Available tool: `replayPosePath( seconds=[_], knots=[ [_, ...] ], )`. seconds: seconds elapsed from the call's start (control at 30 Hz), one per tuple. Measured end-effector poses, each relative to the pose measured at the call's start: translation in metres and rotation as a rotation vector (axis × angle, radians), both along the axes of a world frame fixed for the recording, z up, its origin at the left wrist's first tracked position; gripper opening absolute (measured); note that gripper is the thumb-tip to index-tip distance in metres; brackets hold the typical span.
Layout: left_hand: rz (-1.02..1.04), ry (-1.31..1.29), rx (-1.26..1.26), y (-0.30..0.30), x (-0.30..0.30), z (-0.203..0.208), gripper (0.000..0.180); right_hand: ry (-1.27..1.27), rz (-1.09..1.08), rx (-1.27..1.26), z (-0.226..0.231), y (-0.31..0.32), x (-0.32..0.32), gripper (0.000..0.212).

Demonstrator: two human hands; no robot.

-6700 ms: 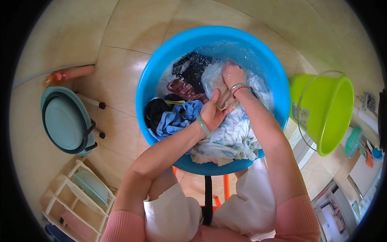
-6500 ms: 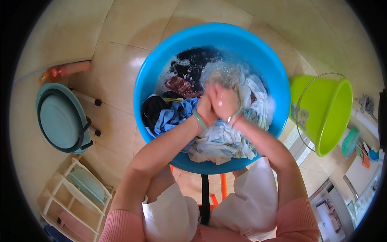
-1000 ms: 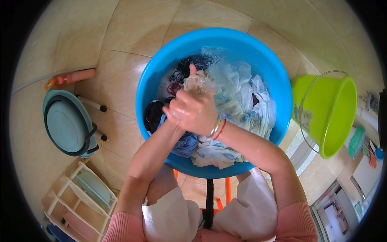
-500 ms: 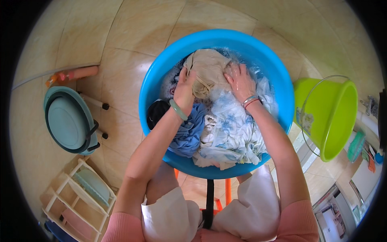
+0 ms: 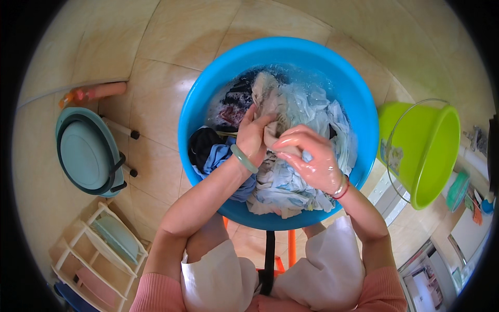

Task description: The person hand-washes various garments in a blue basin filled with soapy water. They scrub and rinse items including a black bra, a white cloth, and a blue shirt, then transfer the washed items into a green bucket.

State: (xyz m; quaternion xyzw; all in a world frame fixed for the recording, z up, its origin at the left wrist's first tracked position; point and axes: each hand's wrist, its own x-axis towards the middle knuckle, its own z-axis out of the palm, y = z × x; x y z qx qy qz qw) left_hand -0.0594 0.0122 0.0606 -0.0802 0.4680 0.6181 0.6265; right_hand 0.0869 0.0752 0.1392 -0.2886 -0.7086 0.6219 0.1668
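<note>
Since the earlier frame, the beige cloth point(image 5: 266, 89) has gone from spread to bunched, and my right hand point(image 5: 314, 160) has drawn toward me.
The cloth runs from the far part of the blue tub point(image 5: 283, 46) to its middle, where my right fingers pinch a fold. My left hand point(image 5: 251, 139) touches it; whether it grips, I cannot tell. I judge this as gathering; next calls for a two-handed hold.
</note>
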Motion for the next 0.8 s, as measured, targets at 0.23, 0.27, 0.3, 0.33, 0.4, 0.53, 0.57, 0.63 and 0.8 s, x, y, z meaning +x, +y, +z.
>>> replayPosePath(
  seconds=[0.23, 0.27, 0.3, 0.33, 0.4, 0.53, 0.57, 0.63, 0.8],
  knots=[
    [-0.058, -0.050, 0.129, 0.000, 0.023, 0.042, 0.035, 0.197, -0.559, -0.519, -0.073, 0.025, 0.005, 0.049],
    [-0.221, 0.133, 0.141, 0.000, 0.022, 0.042, 0.035, 0.280, -0.531, -0.659, -0.076, 0.024, 0.008, 0.051],
    [-0.374, 0.317, 0.142, -0.003, 0.022, 0.042, 0.035, 0.359, -0.491, -0.808, -0.072, 0.022, 0.007, 0.053],
    [-0.337, 0.247, 0.132, -0.005, 0.024, 0.035, 0.032, 0.436, -0.450, -0.957, -0.068, 0.021, 0.005, 0.055],
    [-0.251, 0.114, 0.111, -0.006, 0.026, 0.026, 0.033, 0.316, -0.405, -0.859, -0.063, 0.025, 0.005, 0.045],
    [0.053, -0.486, -0.216, 0.004, 0.025, 0.044, 0.048, 0.022, -0.436, -0.077, -0.049, 0.015, -0.005, 0.041],
    [0.039, -0.565, -0.047, 0.004, 0.024, 0.038, 0.048, 0.016, -0.414, 0.143, -0.040, 0.013, -0.011, 0.040],
    [-0.007, -0.805, 0.555, 0.008, 0.019, 0.026, 0.048, 0.118, -0.280, 0.395, -0.021, 0.011, -0.022, 0.038],
    [-0.117, -0.248, 0.049, 0.014, 0.012, 0.075, 0.033, 0.209, -0.032, 0.844, -0.014, -0.008, -0.022, 0.040]
  ],
)
